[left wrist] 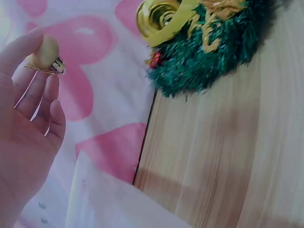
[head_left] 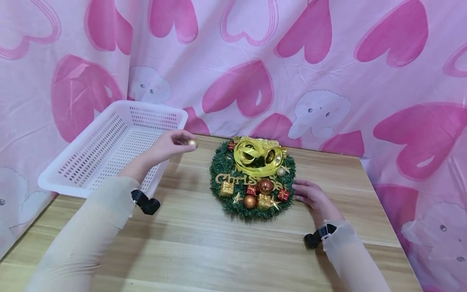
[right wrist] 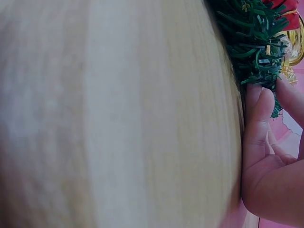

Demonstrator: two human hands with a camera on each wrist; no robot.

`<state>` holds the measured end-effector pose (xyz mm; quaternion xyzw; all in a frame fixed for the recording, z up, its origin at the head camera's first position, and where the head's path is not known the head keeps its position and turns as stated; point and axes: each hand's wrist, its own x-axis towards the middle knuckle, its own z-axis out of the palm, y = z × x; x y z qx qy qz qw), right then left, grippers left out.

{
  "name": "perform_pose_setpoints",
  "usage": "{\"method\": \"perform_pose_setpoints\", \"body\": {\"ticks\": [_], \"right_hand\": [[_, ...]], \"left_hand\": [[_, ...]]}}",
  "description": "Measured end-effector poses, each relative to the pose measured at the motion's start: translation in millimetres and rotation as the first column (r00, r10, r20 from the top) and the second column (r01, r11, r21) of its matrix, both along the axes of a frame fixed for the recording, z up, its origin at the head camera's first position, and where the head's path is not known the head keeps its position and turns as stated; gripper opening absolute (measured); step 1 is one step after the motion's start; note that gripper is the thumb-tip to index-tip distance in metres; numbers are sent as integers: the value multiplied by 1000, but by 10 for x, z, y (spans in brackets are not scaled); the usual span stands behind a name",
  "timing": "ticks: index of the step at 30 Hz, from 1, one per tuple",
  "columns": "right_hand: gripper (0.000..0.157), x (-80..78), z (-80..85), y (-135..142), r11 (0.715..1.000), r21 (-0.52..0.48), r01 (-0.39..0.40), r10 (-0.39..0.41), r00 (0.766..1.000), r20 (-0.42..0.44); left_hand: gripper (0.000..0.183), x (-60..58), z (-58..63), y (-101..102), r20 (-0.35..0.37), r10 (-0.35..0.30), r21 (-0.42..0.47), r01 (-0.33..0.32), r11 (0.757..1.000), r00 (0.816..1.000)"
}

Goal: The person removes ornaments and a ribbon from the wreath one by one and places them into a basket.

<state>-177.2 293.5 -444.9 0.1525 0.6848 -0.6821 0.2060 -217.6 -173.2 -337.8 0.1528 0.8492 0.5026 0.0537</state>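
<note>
My left hand (head_left: 169, 146) pinches a small gold Christmas ball (head_left: 193, 143) between thumb and fingertips, above the basket's right side. In the left wrist view, the ball (left wrist: 46, 53) shows its metallic cap and a bit of gold string. A green Christmas wreath (head_left: 228, 209) lies on the table, dressed with gold ribbon, baubles, small gift boxes, stars and gold lettering. At its right edge, my right hand (head_left: 315, 198) holds the rim. In the right wrist view, green tinsel (right wrist: 256, 61) sits between the fingers (right wrist: 259, 126); the fingertips are partly hidden in it.
A white perforated plastic basket (head_left: 69, 190) stands at the left on the wooden table (head_left: 204, 255). Behind the table hangs a pink curtain (head_left: 226, 52) with hearts. A black wrist camera (head_left: 145, 202) sits on the left wrist, another camera (head_left: 319, 236) on the right.
</note>
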Motion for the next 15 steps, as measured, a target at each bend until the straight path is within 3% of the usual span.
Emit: {"method": "perform_pose_setpoints", "body": {"ticks": [6, 15], "right_hand": [[52, -37, -12, 2, 999, 4, -39, 39, 999, -5], [30, -39, -25, 17, 999, 3, -34, 34, 999, -10]], "left_hand": [[43, 24, 28, -231, 35, 66, 3, -66, 998, 997], [49, 71, -32, -560, 35, 155, -30, -154, 988, 987]]}}
